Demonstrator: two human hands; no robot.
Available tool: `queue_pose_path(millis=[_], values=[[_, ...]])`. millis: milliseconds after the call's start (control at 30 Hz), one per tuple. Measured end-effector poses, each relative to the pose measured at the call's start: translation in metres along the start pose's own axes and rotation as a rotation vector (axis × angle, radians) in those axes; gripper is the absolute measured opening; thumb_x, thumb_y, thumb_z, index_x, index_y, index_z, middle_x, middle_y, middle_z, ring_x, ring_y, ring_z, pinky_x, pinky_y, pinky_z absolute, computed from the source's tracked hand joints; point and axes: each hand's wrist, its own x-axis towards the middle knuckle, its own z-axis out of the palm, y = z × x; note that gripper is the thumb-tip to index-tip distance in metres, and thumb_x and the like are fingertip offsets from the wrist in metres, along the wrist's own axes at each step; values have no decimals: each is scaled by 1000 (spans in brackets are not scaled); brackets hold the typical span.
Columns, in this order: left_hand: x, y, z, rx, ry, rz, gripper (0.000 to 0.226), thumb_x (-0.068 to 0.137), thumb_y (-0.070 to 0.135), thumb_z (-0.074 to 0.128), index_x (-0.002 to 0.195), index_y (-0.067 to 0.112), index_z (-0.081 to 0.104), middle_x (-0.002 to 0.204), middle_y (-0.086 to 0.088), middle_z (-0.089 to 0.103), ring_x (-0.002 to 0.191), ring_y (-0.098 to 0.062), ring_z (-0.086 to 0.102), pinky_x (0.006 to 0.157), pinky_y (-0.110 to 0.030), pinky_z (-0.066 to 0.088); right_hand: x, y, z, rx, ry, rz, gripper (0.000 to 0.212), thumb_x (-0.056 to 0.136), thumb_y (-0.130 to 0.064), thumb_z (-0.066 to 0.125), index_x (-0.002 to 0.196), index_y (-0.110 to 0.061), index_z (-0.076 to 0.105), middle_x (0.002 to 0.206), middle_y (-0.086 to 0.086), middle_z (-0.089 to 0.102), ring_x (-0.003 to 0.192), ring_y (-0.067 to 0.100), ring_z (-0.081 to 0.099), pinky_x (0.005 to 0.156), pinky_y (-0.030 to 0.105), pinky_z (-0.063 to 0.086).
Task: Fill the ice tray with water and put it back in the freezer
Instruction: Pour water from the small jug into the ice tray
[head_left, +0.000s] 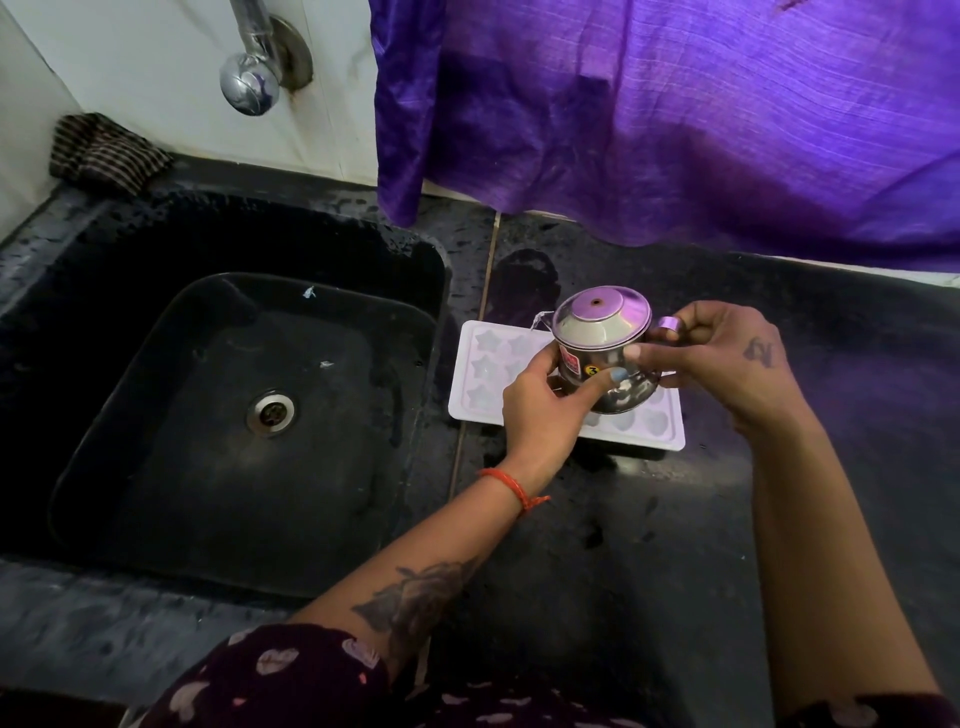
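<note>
Tray lies flat on the dark desk, just right of the sink, with star-shaped cells at its left end and rounder ones along its near edge. A steel pot with a domed lid is held above the tray's middle, tilted to the left, and a thin stream of water leaves its spout toward the far-left cells. The left hand cups the pot's near side, its fingers curled against the steel. The right hand grips the pot from the right, thumb pressed on its body and fingers wrapped at the handle. An orange thread circles the left wrist. Beyond the desk hangs a purple cloth. On the far-left wall sits a chrome tap, and a striped rag lies in the corner behind the sink.
</note>
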Motion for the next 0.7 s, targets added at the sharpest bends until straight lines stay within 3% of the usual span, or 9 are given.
queue_pose_path(millis=[167,433,567,700], values=[[0,0,-1,4,5,7,44,74,34,78,113,19,64,96,9,68,91,-4,63,87,-30,54,0,1,1,19,-9,14,29,60,-24,87,73,-12,63,75,11,73,76,22,72,73,41,60],[3,3,-1,28,22,66,53,72,32,80,120,21,61,108,4,70,102,-12,64,90,-37,54,1,10,-1,135,-12,60,24,64,-13,85,71,-14,62,78,15,72,82,32,71,83,52,57],[3,5,2,60,11,77,54,71,34,80,121,22,61,107,3,71,100,-11,65,88,-37,54,-2,15,-4,184,3,76,26,64,-8,84,67,-17,60,67,5,72,77,28,71,80,46,58],[0,4,9,73,-13,66,48,70,35,80,114,22,64,102,3,72,95,-12,66,86,-39,55,-7,14,-11,167,19,68,25,64,-11,85,73,-11,62,71,10,72,72,23,70,67,31,57]])
